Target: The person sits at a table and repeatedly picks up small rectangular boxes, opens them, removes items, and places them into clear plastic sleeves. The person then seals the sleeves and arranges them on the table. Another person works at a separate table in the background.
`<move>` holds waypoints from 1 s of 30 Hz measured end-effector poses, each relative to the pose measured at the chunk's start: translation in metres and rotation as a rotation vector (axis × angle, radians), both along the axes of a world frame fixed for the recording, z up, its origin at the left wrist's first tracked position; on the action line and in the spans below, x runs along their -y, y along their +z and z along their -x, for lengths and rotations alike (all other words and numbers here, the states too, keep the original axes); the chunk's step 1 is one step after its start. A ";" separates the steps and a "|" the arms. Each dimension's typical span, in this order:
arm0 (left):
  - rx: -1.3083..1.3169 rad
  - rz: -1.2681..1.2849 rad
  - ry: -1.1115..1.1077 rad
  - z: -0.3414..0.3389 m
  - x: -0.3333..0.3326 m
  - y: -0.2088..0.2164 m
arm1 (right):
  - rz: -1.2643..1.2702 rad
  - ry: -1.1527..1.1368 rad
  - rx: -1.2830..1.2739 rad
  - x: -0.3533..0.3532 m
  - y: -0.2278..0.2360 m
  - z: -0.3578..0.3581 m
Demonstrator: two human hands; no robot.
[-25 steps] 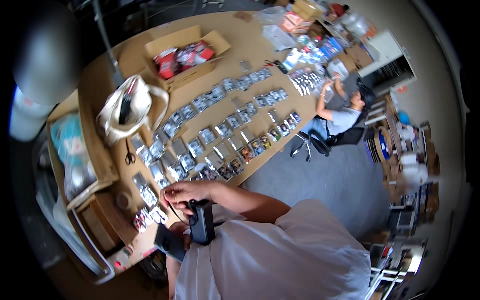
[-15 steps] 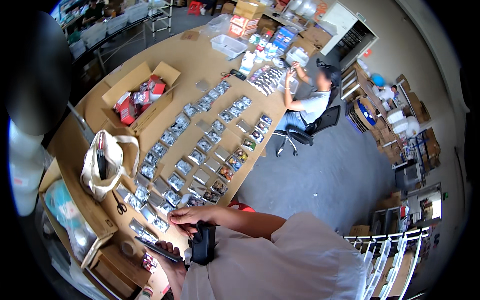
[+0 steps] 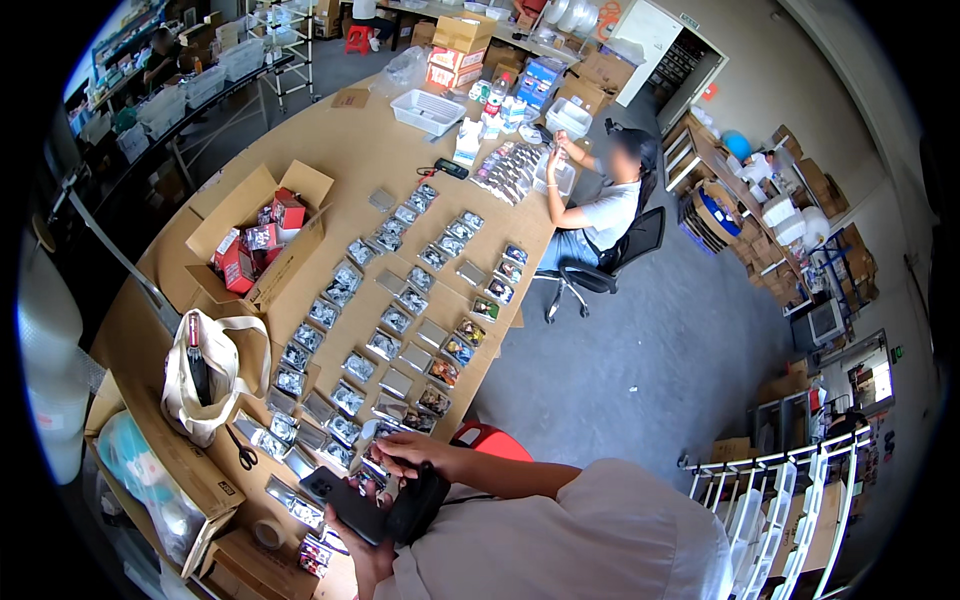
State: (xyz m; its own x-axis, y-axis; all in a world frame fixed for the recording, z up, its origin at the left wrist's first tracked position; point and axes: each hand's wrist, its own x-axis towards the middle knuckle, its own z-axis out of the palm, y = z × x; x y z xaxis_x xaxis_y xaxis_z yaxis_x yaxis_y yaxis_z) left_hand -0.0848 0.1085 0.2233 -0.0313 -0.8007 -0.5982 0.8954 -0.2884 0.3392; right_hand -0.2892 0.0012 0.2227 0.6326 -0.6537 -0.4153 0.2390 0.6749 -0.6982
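Observation:
My left hand [image 3: 358, 552] is wrapped round a dark smartphone [image 3: 343, 503], held above the table's near edge with its back turned up. Just beyond the phone is my right hand [image 3: 402, 456], its fingers bent and drawn together; whatever they may hold is hidden. A black pouch [image 3: 418, 505] hangs against my shirt beside both hands. Rows of small clear-wrapped packs [image 3: 384, 344] cover the brown table [image 3: 300, 130], some with grey tops, some with colourful pictures. Nearest the phone lie silvery packs [image 3: 294, 503].
At left stand a carton of red boxes [image 3: 288, 268], a canvas bag [image 3: 188, 400], scissors [image 3: 243, 450] and a tape roll [image 3: 268, 534]. A seated co-worker [image 3: 610, 205] handles things at the far right side. A red stool [image 3: 492, 440] stands by the table's right edge.
The phone has tilted so its back faces up, and my left hand has shifted slightly right. My right hand has moved a little lower and closer to it. The view has shifted.

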 end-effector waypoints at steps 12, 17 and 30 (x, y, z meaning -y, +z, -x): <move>-0.018 0.192 0.227 -0.006 -0.003 0.009 | -0.167 -0.213 0.011 -0.053 -0.031 -0.005; 0.147 0.421 -0.070 -0.019 -0.037 -0.032 | -0.169 -0.234 0.025 -0.053 -0.021 -0.006; -0.022 0.037 0.263 -0.037 -0.034 -0.033 | -0.084 -0.369 0.055 -0.036 0.033 -0.083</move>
State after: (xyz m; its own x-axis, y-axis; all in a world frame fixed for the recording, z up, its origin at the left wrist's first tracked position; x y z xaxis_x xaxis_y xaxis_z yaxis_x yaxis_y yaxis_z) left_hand -0.0483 0.1426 0.1906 0.1687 -0.8042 -0.5700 0.9451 -0.0323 0.3252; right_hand -0.2057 0.0376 0.2561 0.3842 -0.8068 -0.4487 0.5121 0.5907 -0.6236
